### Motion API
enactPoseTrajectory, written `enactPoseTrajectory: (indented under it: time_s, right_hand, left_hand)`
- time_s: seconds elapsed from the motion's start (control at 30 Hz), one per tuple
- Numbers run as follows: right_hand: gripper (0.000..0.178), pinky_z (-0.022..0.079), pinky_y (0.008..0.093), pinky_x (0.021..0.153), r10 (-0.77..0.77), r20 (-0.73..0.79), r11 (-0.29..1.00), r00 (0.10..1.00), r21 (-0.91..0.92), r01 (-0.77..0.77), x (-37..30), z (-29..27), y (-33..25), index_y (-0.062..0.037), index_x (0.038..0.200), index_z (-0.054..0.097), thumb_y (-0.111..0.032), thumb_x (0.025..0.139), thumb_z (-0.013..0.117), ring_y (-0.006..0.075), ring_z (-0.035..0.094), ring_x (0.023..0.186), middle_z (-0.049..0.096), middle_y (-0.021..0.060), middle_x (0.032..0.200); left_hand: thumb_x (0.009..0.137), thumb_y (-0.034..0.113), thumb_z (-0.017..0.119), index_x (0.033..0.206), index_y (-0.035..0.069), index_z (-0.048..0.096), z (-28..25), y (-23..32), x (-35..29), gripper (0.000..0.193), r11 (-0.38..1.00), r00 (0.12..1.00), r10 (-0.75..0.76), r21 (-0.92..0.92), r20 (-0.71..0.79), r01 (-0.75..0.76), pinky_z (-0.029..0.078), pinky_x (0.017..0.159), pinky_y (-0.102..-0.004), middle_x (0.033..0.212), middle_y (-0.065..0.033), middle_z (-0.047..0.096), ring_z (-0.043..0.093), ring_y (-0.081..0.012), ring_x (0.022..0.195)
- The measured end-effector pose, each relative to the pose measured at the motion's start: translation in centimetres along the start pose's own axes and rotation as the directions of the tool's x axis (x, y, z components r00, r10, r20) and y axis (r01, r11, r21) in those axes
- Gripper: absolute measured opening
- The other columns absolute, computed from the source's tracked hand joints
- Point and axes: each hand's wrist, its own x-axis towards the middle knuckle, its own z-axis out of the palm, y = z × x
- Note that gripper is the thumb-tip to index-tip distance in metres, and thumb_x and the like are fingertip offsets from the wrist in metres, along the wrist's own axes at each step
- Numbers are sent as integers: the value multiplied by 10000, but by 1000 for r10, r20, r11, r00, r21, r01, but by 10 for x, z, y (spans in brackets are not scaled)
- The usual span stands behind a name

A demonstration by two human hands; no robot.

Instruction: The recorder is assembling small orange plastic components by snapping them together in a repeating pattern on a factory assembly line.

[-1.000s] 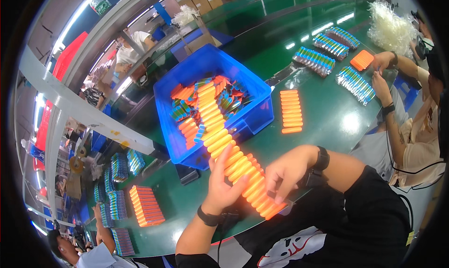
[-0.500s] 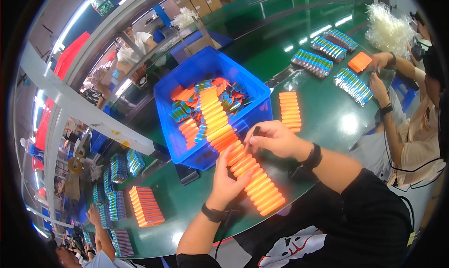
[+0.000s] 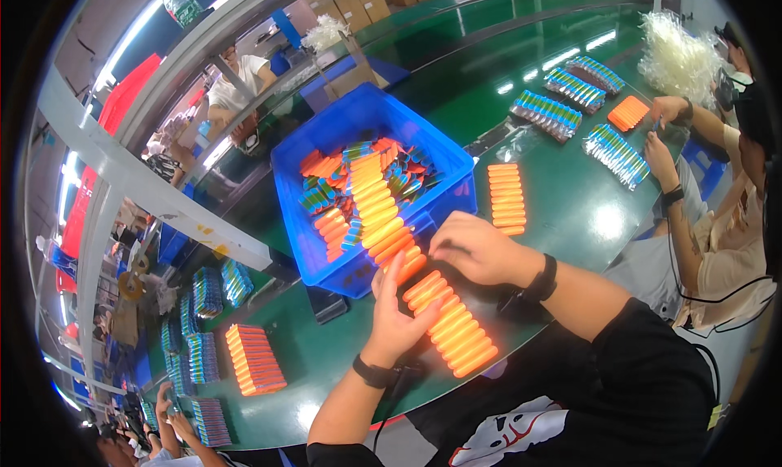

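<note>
A long strip of glossy orange stick-shaped packets (image 3: pixel 379 210) runs from inside the blue bin (image 3: pixel 326 259) over its near rim. Below its end lies a separate orange length (image 3: pixel 456 328), with a gap between the two. My left hand (image 3: pixel 397 320) holds the strip at its left side, index finger by the upper end and thumb against the lower length. My right hand (image 3: pixel 485 251) is closed just right of the gap, its fingertips partly hidden. What it grips does not show now; a small dark tool was in it earlier.
Another orange length (image 3: pixel 507 198) lies right of the bin. An orange stack (image 3: pixel 254 359) and several blue-green bundles (image 3: pixel 204 357) lie at left; more bundles (image 3: pixel 546 113) lie far right. Other people's hands work at right (image 3: pixel 664 149) and lower left (image 3: pixel 171 418).
A gap has opened across the orange strip between my hands, parting the lower length. My right hand has turned, hiding the dark tool seen before. The left hand has hardly moved.
</note>
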Motion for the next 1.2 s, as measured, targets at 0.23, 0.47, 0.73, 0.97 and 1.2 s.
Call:
enactPoseTrajectory:
  time_s: [0.23,0.47,0.73,0.97,1.2]
  right_hand:
    - [193,488,298,886,139,424,724,895,573,-384,-2,-27,-15,-34,1007,723,-216,998,660,133,594,1008,599,40,1058]
    - [246,486,276,593,-166,956,677,244,290,-676,8,-43,-24,11,906,716,-211,996,663,85,626,686,717,54,794]
    - [239,443,248,533,-216,922,557,322,388,-734,-9,-23,-15,20,913,722,-208,971,685,73,569,578,690,30,745]
    - [202,501,234,619,-199,978,652,70,185,-735,5,-31,-15,15,918,697,-173,983,663,86,657,657,738,62,862]
    - [145,508,263,781,134,177,859,975,469,-204,-5,0,3,-20,1070,724,-103,971,660,122,642,915,701,65,1026]
  left_hand:
    - [787,296,711,1514,-19,393,-11,19,-12,854,944,952,280,148,120,-296,191,1170,-467,1495,-195,487,354,-375,1427]
    - [873,573,669,1545,-42,291,-11,22,-13,986,989,982,147,-9,117,-147,197,1165,-496,1526,-202,436,343,-368,1418]
    - [840,116,754,1556,44,347,-8,7,8,827,998,981,-63,12,183,62,389,1121,-385,1424,-150,468,504,-245,1300]
    - [862,20,736,1568,51,306,-3,-22,6,827,983,961,-135,-91,240,161,476,1039,-362,1337,-103,507,604,-210,1185]
    - [791,189,829,1523,49,379,4,-10,5,871,906,971,-194,-354,137,231,380,1116,-425,1413,-171,484,468,-298,1311]
